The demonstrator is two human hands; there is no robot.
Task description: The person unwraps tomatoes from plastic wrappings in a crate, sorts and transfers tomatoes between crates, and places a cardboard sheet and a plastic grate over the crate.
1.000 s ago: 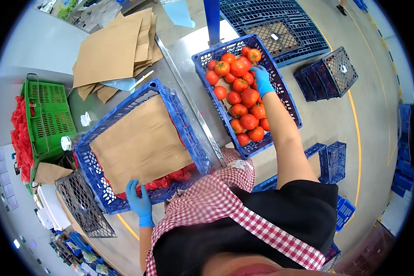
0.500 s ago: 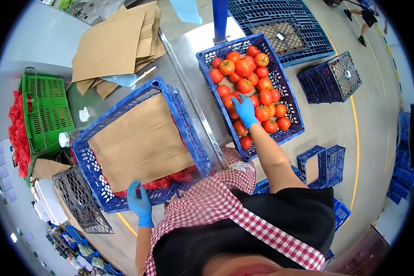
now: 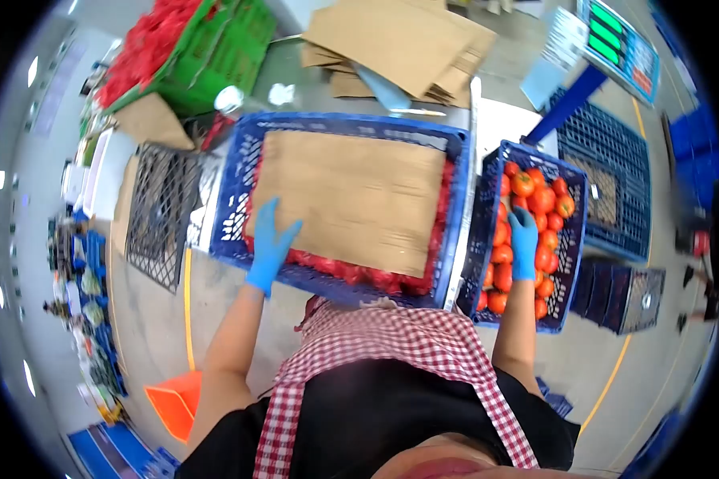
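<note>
My left hand (image 3: 270,247), in a blue glove, has its fingers spread at the near left edge of a brown cardboard sheet (image 3: 351,199). That sheet lies inside a large blue crate (image 3: 347,121), over red mesh bags (image 3: 351,270) that show round its edges. To the right, a smaller blue crate (image 3: 571,283) contains several red tomatoes (image 3: 541,199). My right hand (image 3: 523,246), also gloved in blue, reaches down among them. Its fingers are curled over a tomato, mostly hidden beneath the glove.
Cardboard sheets (image 3: 399,40) are stacked behind the large crate, with a white pen (image 3: 418,112) beside them. A green crate (image 3: 224,60) stands back left near red netting (image 3: 152,48). A scale display (image 3: 619,48) tops a blue post at right. Dark crates (image 3: 615,295) stand on the floor.
The view has turned, bringing the large crate to the centre and the tomatoes to the right. My left hand is now over the cardboard's edge; my right hand stays among the tomatoes.
</note>
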